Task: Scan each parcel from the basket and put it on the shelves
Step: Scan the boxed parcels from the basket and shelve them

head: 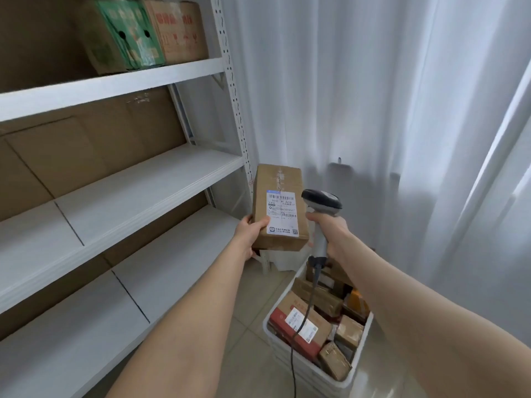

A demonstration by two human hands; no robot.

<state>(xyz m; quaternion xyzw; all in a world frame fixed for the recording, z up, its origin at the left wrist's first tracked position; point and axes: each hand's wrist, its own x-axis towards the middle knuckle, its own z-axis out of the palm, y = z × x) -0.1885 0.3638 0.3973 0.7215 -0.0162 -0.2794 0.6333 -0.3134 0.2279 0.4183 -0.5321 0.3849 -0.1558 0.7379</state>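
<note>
Brown cardboard parcel with a white printed label (277,208) sits mid-frame, lifted clear of the basket. From the left: the white metal shelves (143,179) stand close by to receive it, with green-printed cartons (126,33) at the upper left. Your left hand (250,231) grips the parcel's lower corner, label face up so the barcode can be read. Just to its right, your right hand (330,234) is clenched round the grey handheld scanner (321,201), head angled at that label. Lower right, the white plastic basket (313,374) holds many more parcels.

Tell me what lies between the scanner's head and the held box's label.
Nothing: in the head view the scanner in the right hand faces the label on the box across a bare gap.
</note>
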